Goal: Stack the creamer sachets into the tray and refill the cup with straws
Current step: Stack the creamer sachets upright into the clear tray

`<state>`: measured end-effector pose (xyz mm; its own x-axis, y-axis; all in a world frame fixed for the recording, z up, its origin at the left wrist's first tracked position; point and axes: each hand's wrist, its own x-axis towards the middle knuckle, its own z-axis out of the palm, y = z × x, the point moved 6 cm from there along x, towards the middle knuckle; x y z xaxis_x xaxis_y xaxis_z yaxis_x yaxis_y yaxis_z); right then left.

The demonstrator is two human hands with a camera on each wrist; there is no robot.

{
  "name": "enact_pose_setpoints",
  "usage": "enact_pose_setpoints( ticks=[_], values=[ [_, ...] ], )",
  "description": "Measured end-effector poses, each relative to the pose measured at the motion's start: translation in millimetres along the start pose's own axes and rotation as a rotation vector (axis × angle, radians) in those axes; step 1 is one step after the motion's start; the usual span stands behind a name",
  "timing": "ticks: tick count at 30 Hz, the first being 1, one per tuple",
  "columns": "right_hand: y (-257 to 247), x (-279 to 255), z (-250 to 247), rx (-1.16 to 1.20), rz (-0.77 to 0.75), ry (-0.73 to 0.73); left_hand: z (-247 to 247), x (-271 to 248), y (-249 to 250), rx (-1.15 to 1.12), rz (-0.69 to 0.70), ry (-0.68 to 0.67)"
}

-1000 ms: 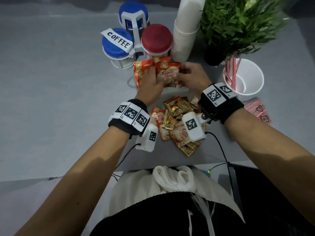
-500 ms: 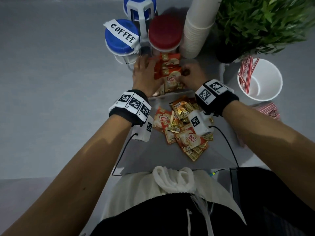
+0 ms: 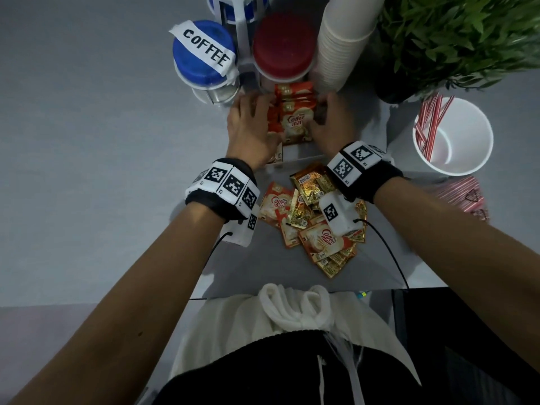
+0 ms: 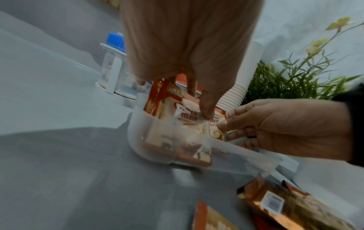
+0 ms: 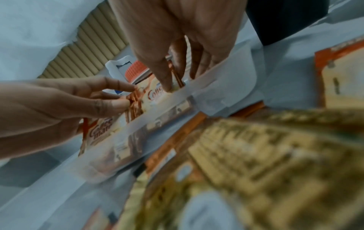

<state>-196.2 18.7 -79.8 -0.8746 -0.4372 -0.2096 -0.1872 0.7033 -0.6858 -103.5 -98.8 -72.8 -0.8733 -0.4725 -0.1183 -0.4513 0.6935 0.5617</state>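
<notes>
Grey bench fills the view, with lidded jars, stacked paper cups and a plant along its far edge. Both hands reach into a translucent tray: the left hand pinches the left edges of the upright creamer sachets and the right hand pinches their right edges, long sides standing up. Loose sachets lie just nearer the body, and the white cup on the right holds a few straws.
</notes>
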Motion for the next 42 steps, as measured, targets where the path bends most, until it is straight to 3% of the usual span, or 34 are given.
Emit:
enact_pose_setpoints(
  ticks=[3,9,15,21,23,26,29,32,36,42],
  values=[
    [-2,-7,5,0.046,-0.001,0.013,4,-2,-1,0.060,-0.042,-0.034],
    [-9,-18,21,0.032,-0.035,-0.132,11,-4,-3,0.154,-0.051,-0.142],
    [0,-15,12,0.105,-0.006,-0.103,7,-8,-2,0.126,-0.064,-0.137],
    [0,-33,-29,0.144,-0.107,0.065,-17,-23,7,0.090,-0.037,0.020],
    [2,-40,-35,0.112,-0.155,0.037,-25,-31,14,0.053,0.016,0.108],
    [10,-55,-29,-0.077,-0.251,-0.116,-25,-44,26,-0.052,0.120,0.175],
    [25,-70,-11,-0.365,-0.353,-0.364,-9,-61,32,-0.140,0.146,0.074],
    [28,-84,-3,-0.493,-0.479,-0.461,18,-76,35,-0.110,0.133,-0.122],
    [26,-91,-2,-0.563,-0.494,-0.470,49,-88,31,-0.042,0.142,-0.354],
    [26,-91,0,-0.592,-0.468,-0.365,54,-86,28,0.028,0.087,-0.373]
  ],
)
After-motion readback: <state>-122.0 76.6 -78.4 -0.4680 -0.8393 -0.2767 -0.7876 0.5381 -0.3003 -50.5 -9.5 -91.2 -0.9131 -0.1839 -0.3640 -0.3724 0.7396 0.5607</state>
